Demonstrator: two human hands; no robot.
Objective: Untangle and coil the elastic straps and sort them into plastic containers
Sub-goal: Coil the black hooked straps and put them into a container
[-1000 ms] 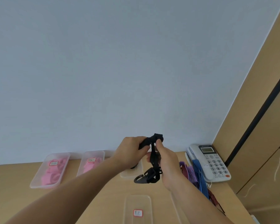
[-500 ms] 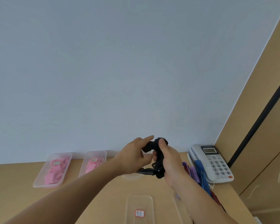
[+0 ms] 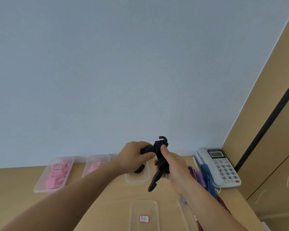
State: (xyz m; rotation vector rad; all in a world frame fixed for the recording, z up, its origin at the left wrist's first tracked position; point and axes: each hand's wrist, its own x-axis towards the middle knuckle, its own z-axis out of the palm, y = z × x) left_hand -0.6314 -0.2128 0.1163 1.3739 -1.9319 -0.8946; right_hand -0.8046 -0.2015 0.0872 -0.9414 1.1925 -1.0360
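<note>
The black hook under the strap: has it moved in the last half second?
Yes. The lower hook of the black strap has swung down, closer to the near clear container.

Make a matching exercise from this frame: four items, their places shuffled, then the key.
Items
1. black strap
2. pink straps
3. telephone
4. blue striped strap

Places
A. lying on the desk beside the telephone
B. at the far right of the desk, near the wall corner
C. held above the desk by the left hand and right hand
D. inside a clear container at the far left

Pairs: 1-C, 2-D, 3-B, 4-A.
</note>
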